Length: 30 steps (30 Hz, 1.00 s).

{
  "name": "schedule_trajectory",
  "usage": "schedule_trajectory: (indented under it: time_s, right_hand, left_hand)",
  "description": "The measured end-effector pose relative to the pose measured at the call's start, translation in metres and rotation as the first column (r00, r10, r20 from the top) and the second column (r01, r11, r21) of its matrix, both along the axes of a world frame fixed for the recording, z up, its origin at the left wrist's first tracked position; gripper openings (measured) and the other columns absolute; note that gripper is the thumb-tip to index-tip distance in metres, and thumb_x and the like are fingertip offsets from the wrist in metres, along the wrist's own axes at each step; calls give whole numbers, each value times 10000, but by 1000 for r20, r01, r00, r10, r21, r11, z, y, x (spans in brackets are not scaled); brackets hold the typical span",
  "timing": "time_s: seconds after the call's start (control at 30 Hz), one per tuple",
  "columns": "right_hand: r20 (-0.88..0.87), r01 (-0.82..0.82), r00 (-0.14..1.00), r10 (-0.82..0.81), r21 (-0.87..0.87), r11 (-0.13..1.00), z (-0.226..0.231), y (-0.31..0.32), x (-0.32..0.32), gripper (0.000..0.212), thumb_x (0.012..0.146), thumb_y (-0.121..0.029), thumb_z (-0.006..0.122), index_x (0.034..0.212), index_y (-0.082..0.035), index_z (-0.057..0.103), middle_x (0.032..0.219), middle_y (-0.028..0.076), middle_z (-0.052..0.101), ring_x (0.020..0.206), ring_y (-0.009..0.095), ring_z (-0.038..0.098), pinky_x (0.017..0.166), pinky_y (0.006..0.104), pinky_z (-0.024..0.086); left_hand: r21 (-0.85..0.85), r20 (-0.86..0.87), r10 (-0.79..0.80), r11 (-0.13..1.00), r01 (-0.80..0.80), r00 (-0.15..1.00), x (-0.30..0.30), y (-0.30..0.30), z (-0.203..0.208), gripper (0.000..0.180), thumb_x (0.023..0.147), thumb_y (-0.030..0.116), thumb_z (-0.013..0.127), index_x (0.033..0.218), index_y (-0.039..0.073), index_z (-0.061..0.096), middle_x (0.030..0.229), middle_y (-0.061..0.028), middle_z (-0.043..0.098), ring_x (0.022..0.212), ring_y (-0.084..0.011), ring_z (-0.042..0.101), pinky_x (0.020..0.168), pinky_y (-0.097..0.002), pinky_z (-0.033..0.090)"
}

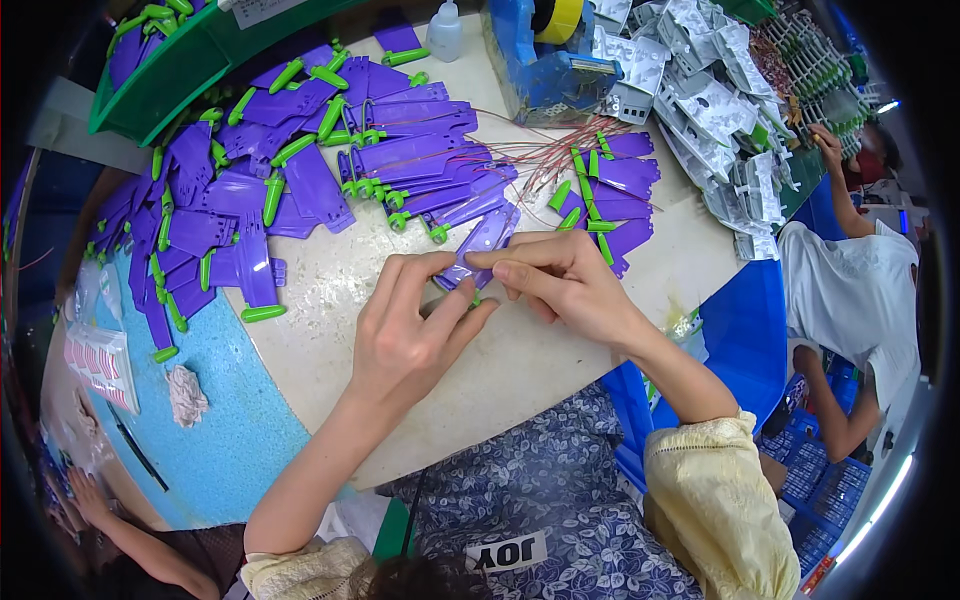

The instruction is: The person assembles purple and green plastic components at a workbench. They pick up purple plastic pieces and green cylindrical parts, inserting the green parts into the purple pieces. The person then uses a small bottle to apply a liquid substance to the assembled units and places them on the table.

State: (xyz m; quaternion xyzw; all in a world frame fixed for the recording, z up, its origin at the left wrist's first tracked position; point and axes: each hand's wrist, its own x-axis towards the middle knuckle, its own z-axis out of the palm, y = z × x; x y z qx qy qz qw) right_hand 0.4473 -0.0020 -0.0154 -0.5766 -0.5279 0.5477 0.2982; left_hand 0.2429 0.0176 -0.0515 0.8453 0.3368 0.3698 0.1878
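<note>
Between my hands is a purple plastic wing-shaped part [490, 229], its long body pointing away from me. My left hand [405, 325] grips its near left side with thumb and index finger. At its near right side, the fingers of my right hand [572, 285] are pinched together over the edge; whether they also hold a wire is hidden. A bit of green shows under the fingertips. Just beyond lies a row of similar purple parts [415, 155] with green ends and thin red wires [540, 150]. More purple parts with green pieces [628, 205] lie to the right.
A large heap of purple parts [205, 230] covers the left, below a green bin [150, 90]. Behind stand a white bottle [444, 32] and a blue tape dispenser [545, 75]. Grey plastic housings [715, 110] pile up at right, above a blue bin [745, 330]. Other people sit nearby.
</note>
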Motion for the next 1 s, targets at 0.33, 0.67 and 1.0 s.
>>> schedule_trajectory:
  time_s: [0.33,0.67,1.0]
  right_hand:
    - [-272,249,932,-240,-1,969,11,3,-9,136,907,-99,728,988,-17,799,751,42,699,643,56,544,559,235,402]
    - [115,95,986,-119,198,976,-10,0,-10,145,912,-129,720,933,-8,797,627,92,635,532,98,507,495,300,369]
    - [309,197,849,-429,568,799,3,15,12,362,864,-93,757,1191,39,674,692,118,638,504,168,552,508,329,456]
  left_hand:
    - [-28,39,-17,999,18,999,0,6,-2,259,676,113,876,757,13,651,1026,-116,636,859,-263,616,647,-346,528]
    - [-101,2,15,995,-15,1000,0,3,5,313,652,76,903,896,37,710,1036,-137,668,887,-285,654,715,-365,556]
    - [-37,-184,-6,999,-1,983,9,2,7,428,708,81,847,1108,20,710,1047,-148,565,926,-291,569,728,-362,508]
